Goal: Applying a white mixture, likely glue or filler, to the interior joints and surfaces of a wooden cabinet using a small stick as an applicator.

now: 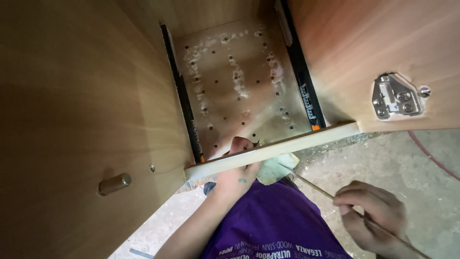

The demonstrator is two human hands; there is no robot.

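Observation:
My left hand (238,173) reaches up over the pale front edge (268,152) of a wooden cabinet panel, fingers curled on a small dark tool inside and pressing a pale cloth (276,168) against the edge. My right hand (371,211) is lower right, fingers pinched on a thin wooden stick (314,187) that slants up toward the cloth. The panel inside the cabinet (235,81) is dotted with screw holes and white smears.
Two black drawer slides (184,103) (302,76) run along the cabinet's inner sides. A metal hinge plate (395,97) sits on the right wall, a brass knob (115,183) on the left wall. Concrete floor (412,163) with a red cable lies below.

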